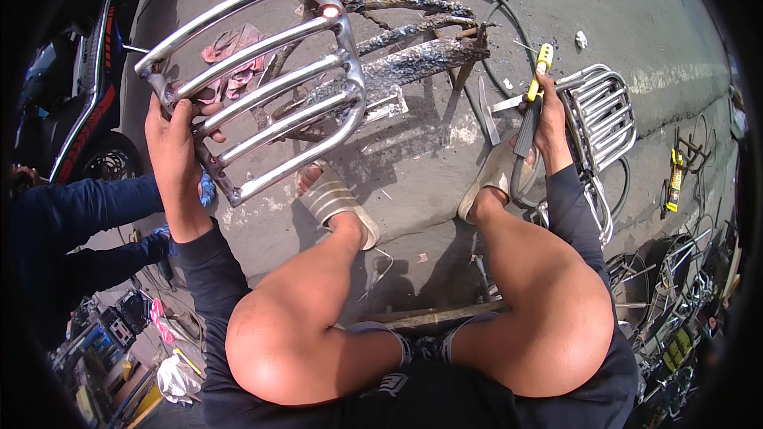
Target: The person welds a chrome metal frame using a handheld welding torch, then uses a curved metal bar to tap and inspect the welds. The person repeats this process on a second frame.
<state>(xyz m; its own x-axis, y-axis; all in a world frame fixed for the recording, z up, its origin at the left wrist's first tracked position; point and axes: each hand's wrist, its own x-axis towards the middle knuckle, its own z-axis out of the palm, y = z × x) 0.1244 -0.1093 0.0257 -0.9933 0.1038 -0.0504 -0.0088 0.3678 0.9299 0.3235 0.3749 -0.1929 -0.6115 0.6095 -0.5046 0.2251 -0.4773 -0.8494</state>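
Note:
My left hand [176, 131] grips a shiny tubular metal rack [278, 98] by its lower left side, fingers wrapped round the bars. The rack is tilted up over a rough, spatter-crusted metal stand [421, 62]. A bright pinkish-white spot shows at the rack's upper right corner joint. My right hand [550, 115] is closed round a welding electrode holder with a yellow head [541, 67] and black grip, its cable hanging below. Beside it is a pointed metal hammer head [487, 111]; whether my right hand also holds its shaft I cannot tell.
A second barred metal rack [600, 115] stands right of my right hand. Dark cable [520, 20] loops across the ground. A pink rag [234, 59] lies behind the held rack. At left are a motorcycle [79, 103] and another person's sleeved arms [103, 206]. Scrap metal [675, 294] is piled lower right.

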